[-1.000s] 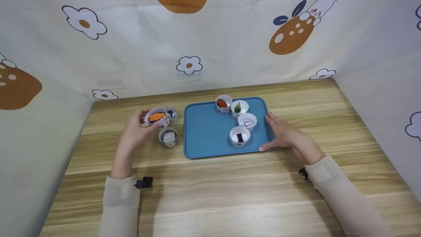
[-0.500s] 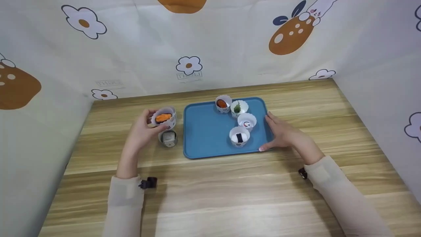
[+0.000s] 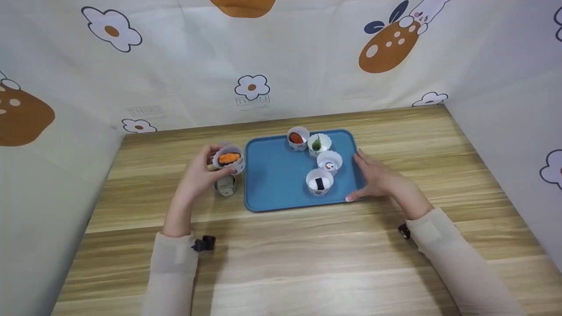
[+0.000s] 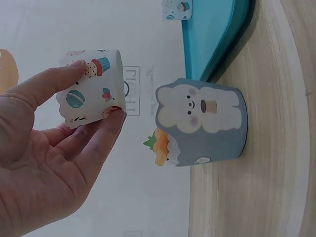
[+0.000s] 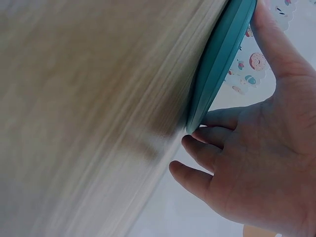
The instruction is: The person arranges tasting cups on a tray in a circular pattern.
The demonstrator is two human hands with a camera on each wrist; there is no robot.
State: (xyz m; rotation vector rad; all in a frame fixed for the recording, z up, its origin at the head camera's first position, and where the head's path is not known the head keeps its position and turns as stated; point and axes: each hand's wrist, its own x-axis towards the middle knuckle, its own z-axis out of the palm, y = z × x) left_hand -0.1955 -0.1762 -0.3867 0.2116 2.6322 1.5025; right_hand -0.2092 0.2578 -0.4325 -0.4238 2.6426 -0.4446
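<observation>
My left hand pinches a white paper baking cup between thumb and fingers, with an orange sushi-like piece inside. The left wrist view shows this cup raised off the table, its side printed with cupcakes. Just below it stands a grey bear-print cup; the head view shows that cup with a pale block in it. My right hand rests against the right side of a blue tray, thumb at the front edge. Its fingers touch the tray rim in the right wrist view.
Several cups stand on the tray's right half: one with a red piece, one with a green leaf, a small-patterned one, and one with a black-banded white piece. Another cup's rim shows behind the held cup.
My left hand has moved right with the held cup, toward the tray's left edge, now covering most of the cup behind. The right hand and tray have stayed still.
</observation>
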